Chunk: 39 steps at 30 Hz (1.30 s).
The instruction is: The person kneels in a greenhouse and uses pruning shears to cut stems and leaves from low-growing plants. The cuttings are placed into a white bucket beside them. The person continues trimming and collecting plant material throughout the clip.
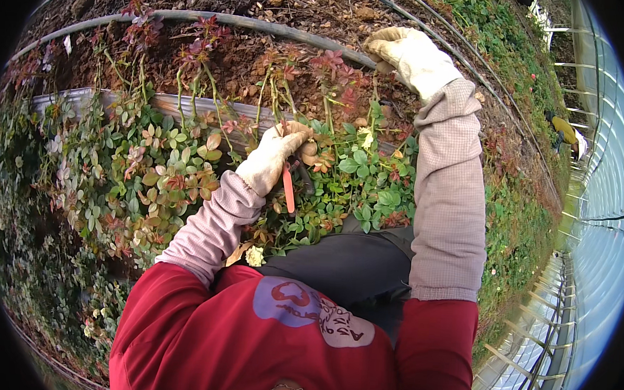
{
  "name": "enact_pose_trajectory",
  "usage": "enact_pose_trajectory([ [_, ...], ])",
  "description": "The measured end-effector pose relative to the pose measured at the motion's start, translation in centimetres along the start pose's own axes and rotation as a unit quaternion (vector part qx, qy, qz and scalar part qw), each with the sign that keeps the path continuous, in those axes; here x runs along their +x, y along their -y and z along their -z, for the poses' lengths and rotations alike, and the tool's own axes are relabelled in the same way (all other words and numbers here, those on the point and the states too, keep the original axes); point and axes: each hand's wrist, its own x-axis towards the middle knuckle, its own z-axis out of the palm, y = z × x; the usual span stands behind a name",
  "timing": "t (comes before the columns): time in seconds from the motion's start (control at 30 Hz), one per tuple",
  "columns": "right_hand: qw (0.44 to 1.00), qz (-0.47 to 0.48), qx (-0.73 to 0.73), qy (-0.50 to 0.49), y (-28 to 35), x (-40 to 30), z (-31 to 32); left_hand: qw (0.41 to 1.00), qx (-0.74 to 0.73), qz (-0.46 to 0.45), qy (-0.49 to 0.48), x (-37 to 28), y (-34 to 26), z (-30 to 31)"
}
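My left hand (278, 153), in a pale work glove, is closed around pruning shears among the rose stems. An orange handle (288, 188) and a dark handle (307, 180) stick out below the fist; the glove hides the blades. Thin rose stems (267, 94) with reddish young leaves rise right beside those fingers. Farther forward and to the right, my right hand (409, 57) is raised near a grey hose (278, 30). Its gloved fingers are curled, and whether anything lies in them is hidden. Green rose foliage (361, 166) fills the space between my hands and my lap.
A plastic edging strip (163, 105) runs along the bed behind the stems. Brown soil with stones (321, 10) lies beyond. My bent leg (340, 265) presses close to the plants. Far right, another person (564, 131) bends among plants beside the greenhouse's plastic wall (609, 184).
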Motion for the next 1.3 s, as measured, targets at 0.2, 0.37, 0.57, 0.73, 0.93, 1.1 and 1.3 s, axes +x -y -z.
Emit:
enact_pose_trajectory([
  [0.2,0.994,-0.016,0.057,0.091,-4.2,-10.1,-1.6,1.000,-0.005,0.015,-0.007,-0.2,0.3,0.3],
  [0.37,0.915,0.142,-0.377,-0.013,-6.6,-12.3,-9.0,0.999,0.032,-0.028,0.012,0.7,1.1,1.4],
  [0.57,0.844,0.219,-0.468,-0.146,-10.4,-11.2,-12.5,0.999,0.033,-0.041,0.010,0.9,1.0,1.2],
  [0.73,0.941,0.200,-0.264,-0.075,-9.8,-14.0,-10.5,1.000,0.002,-0.027,0.008,1.1,0.9,0.7],
  [0.93,0.937,-0.056,0.337,-0.079,-8.7,-15.7,-7.1,0.999,0.031,-0.003,-0.042,1.2,1.0,1.6],
  [1.1,0.925,-0.113,0.312,-0.183,-11.6,-10.1,-3.4,1.000,0.017,-0.009,0.006,1.4,1.2,1.7],
  [1.3,0.992,-0.097,-0.073,0.027,-8.0,-5.4,-3.0,0.999,-0.019,-0.009,-0.036,1.3,1.2,1.0],
])
